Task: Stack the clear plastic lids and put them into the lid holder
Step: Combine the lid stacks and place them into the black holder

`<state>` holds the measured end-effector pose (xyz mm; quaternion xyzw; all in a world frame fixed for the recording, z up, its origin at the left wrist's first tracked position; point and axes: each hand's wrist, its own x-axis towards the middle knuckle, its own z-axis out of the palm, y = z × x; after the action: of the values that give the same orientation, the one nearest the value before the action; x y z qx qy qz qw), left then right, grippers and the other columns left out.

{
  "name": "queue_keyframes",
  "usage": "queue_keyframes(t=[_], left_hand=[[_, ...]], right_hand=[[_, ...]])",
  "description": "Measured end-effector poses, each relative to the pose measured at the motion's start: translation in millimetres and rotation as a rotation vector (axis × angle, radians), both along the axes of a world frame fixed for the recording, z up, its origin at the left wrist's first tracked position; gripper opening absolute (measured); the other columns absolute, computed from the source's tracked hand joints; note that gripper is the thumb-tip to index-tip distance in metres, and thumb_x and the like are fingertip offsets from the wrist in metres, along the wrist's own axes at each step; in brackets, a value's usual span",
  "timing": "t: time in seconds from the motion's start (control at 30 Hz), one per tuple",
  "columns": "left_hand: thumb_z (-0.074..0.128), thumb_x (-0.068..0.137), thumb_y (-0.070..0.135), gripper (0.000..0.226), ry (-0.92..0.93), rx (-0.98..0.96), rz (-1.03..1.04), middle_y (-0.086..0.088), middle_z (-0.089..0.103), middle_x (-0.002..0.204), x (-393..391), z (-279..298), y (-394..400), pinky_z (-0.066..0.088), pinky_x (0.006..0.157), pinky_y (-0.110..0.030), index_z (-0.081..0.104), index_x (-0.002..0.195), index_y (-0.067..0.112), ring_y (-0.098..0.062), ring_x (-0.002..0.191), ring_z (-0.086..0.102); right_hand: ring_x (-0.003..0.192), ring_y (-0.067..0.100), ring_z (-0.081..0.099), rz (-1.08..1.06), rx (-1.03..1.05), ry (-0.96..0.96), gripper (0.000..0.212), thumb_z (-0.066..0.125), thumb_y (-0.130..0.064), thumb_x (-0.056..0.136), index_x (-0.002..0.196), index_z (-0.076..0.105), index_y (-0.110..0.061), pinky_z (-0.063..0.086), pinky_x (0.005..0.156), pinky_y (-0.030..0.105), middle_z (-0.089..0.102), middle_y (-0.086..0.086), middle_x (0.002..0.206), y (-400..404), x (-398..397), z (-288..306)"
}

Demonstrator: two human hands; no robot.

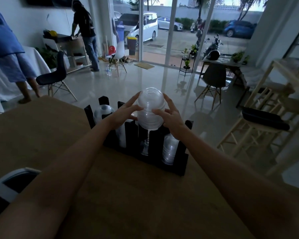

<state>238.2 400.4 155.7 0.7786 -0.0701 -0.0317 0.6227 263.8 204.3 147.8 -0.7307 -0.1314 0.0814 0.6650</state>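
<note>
A tall stack of clear domed plastic lids (150,107) is held upright between both hands, just above the black lid holder (179,163) at the far edge of the wooden table (110,195). My left hand (123,113) grips the stack's left side with spread fingers. My right hand (171,116) grips its right side. The stack's bottom sits at the top of a middle slot. Another clear lid stack (169,149) fills the holder's right slot, and a domed stack (103,111) stands in the left rear slot.
A white and black object (10,185) lies at the table's near-left corner. Beyond the table are chairs (55,78), a wooden stool with a black bag (264,119), two people at the left, and glass doors.
</note>
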Motion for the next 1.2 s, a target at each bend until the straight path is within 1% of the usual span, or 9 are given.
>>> queue_keyframes(t=[0.2, 0.3, 0.47, 0.6, 0.7, 0.8, 0.97, 1.1, 1.2], left_hand=[[0.055, 0.088, 0.027, 0.066, 0.001, 0.009, -0.002, 0.004, 0.035, 0.151, 5.4, 1.0, 1.4, 0.05, 0.099, -0.049, 0.028, 0.144, 0.046, -0.022, 0.132, 0.044], [0.052, 0.092, 0.022, 0.063, -0.013, 0.029, 0.015, 0.004, 0.036, 0.15, 8.0, 0.7, -0.7, 0.049, 0.099, -0.052, 0.028, 0.145, 0.045, -0.022, 0.133, 0.042], [0.048, 0.093, 0.022, 0.062, -0.041, 0.072, 0.019, 0.005, 0.029, 0.155, 12.1, 1.9, -4.4, 0.047, 0.101, -0.05, 0.025, 0.147, 0.042, -0.021, 0.135, 0.038], [0.048, 0.086, 0.027, 0.065, 0.007, 0.059, 0.031, 0.008, 0.031, 0.152, 13.7, 0.3, -5.9, 0.045, 0.103, -0.051, 0.027, 0.146, 0.042, -0.019, 0.135, 0.036], [0.05, 0.088, 0.029, 0.061, 0.068, 0.102, 0.029, 0.009, 0.036, 0.15, 12.9, -6.9, -4.2, 0.042, 0.104, -0.044, 0.031, 0.144, 0.044, -0.013, 0.134, 0.036], [0.046, 0.094, 0.018, 0.057, 0.08, 0.133, 0.123, 0.006, 0.035, 0.149, 10.6, -11.6, -2.5, 0.034, 0.109, -0.037, 0.03, 0.146, 0.034, -0.015, 0.138, 0.032], [0.041, 0.094, 0.011, 0.051, -0.072, 0.11, 0.301, -0.004, 0.034, 0.154, -10.3, 2.1, -9.2, 0.025, 0.118, -0.044, 0.037, 0.144, 0.021, -0.022, 0.138, 0.036], [0.042, 0.095, 0.011, 0.05, -0.164, 0.101, 0.354, -0.011, 0.037, 0.15, -41.9, 14.7, -39.6, 0.028, 0.116, -0.042, 0.038, 0.143, 0.023, -0.019, 0.139, 0.033], [0.044, 0.096, 0.01, 0.05, -0.235, 0.095, 0.336, -0.013, 0.039, 0.146, -72.3, 18.6, -77.6, 0.031, 0.113, -0.036, 0.039, 0.144, 0.023, -0.016, 0.134, 0.036]], right_hand=[[0.118, 0.032, 0.055, -0.012, 0.003, 0.032, 0.078, 0.073, -0.027, 0.079, 0.142, 0.032, -0.049, 0.049, 0.099, 0.051, 0.054, 0.018, 0.133, 1.7, 3.0, -3.1], [0.117, 0.031, 0.056, -0.028, 0.009, 0.038, 0.078, 0.073, -0.026, 0.08, 0.143, 0.032, -0.046, 0.051, 0.096, 0.047, 0.054, 0.018, 0.133, 0.1, 3.1, -4.5], [0.123, 0.037, 0.052, -0.064, 0.022, 0.025, 0.078, 0.073, -0.027, 0.081, 0.145, 0.031, -0.043, 0.047, 0.101, 0.056, 0.049, 0.022, 0.138, 1.0, 2.3, -9.8], [0.123, 0.036, 0.052, -0.095, 0.012, 0.012, 0.079, 0.073, -0.031, 0.081, 0.146, 0.03, -0.041, 0.047, 0.1, 0.056, 0.05, 0.019, 0.138, 5.8, 0.7, -18.0], [0.13, 0.036, 0.046, -0.097, -0.073, 0.024, 0.083, 0.073, -0.039, 0.079, 0.147, 0.025, -0.043, 0.043, 0.105, 0.054, 0.046, 0.018, 0.142, 8.2, 1.8, -25.9], [0.14, 0.035, 0.032, -0.066, -0.188, 0.037, 0.095, 0.071, -0.053, 0.077, 0.15, 0.011, -0.043, 0.035, 0.112, 0.054, 0.032, 0.017, 0.153, 5.3, 1.7, -27.1], [0.145, 0.034, 0.021, -0.11, -0.197, -0.044, 0.096, 0.068, -0.057, 0.077, 0.151, 0.008, -0.04, 0.028, 0.113, 0.049, 0.017, 0.009, 0.161, -21.7, -7.1, -12.9], [0.145, 0.034, 0.02, -0.114, -0.158, -0.118, 0.089, 0.068, -0.046, 0.083, 0.152, 0.013, -0.034, 0.033, 0.111, 0.059, 0.014, 0.01, 0.161, -62.2, -32.7, 8.8], [0.142, 0.035, 0.027, -0.102, -0.13, -0.126, 0.086, 0.068, -0.041, 0.085, 0.151, 0.015, -0.033, 0.037, 0.109, 0.059, 0.017, 0.013, 0.159, -107.2, -62.3, 29.2]])
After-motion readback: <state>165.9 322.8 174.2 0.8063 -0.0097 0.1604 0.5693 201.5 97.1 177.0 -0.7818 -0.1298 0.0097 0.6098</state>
